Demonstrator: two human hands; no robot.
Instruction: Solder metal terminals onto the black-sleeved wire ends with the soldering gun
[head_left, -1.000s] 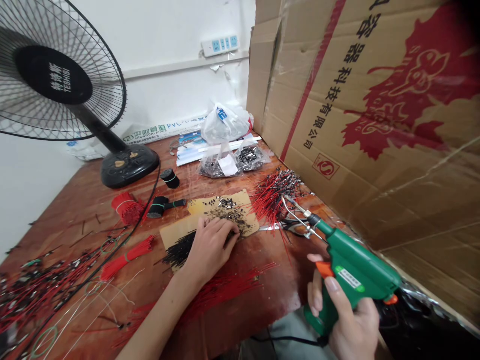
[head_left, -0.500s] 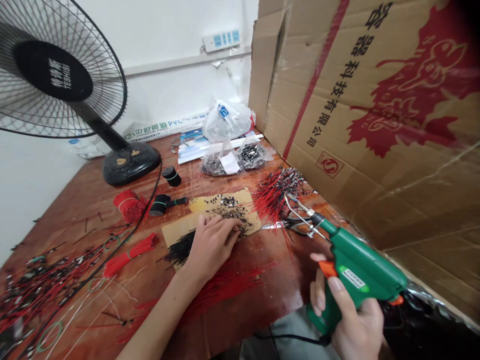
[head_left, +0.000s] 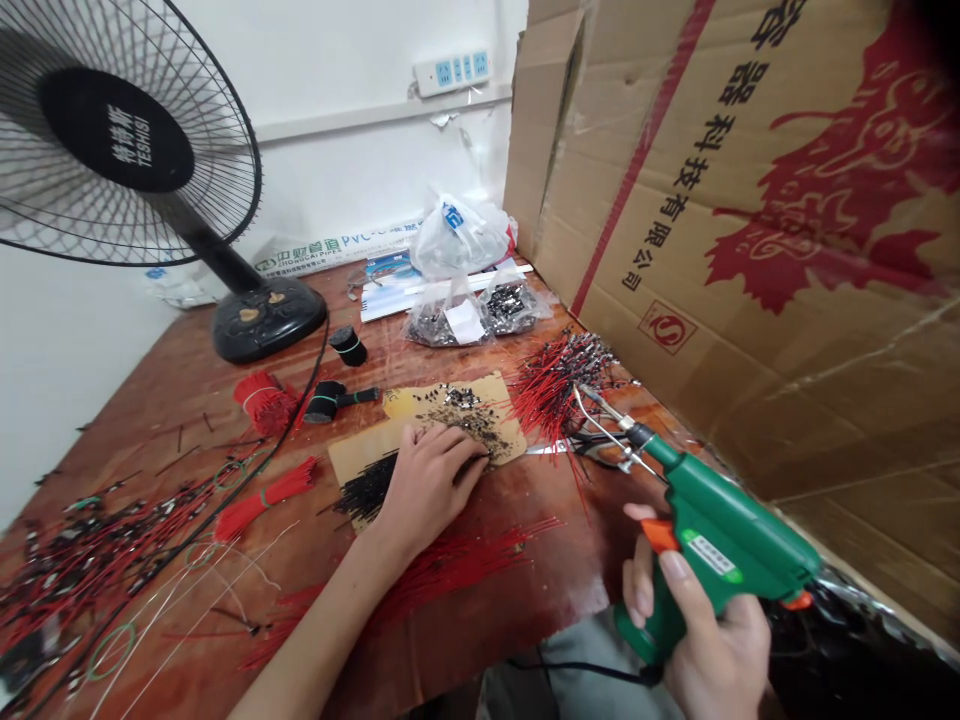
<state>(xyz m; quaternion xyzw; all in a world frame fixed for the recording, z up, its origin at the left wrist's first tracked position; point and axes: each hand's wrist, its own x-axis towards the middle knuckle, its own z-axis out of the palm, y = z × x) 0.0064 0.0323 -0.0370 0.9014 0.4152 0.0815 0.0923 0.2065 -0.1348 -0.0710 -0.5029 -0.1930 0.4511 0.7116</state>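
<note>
gripping a green soldering gun (head_left: 746, 522) in the right hand (head_left: 716, 640), near right
curling the left hand (head_left: 435, 475) over tiny black parts (head_left: 472, 425) on cardboard (head_left: 367, 443) at centre, cannot tell whether pinching one; could scorch red wires (head_left: 541, 385) at far right by letting the tip (head_left: 594, 400), if hot, stray, or scatter parts through a careless sweep

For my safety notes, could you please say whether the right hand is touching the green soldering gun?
Touching: the head view shows the right hand gripping the green soldering gun by its handle.
</note>
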